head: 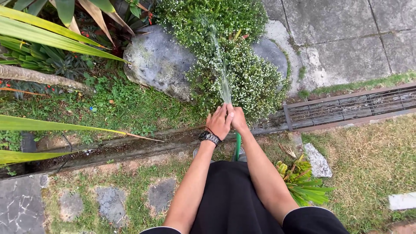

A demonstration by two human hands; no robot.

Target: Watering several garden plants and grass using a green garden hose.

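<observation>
Both hands are closing together around the end of a green hose (237, 145). The right hand (238, 120) is gripping it, and the left hand (219, 122) is folding over beside. The hose is running up between the forearms, its long axis pointing away from the body. Water (222, 73) is spraying forward onto the small-flowered bush (242, 78) beside the grey rock (158, 60).

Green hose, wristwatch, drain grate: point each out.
green hose (237, 145), head view, on the bare stretch just below the two hands.
wristwatch (209, 138), head view, on the dark case at the left wrist.
drain grate (351, 106), head view, on the bars near the grate's middle.
</observation>
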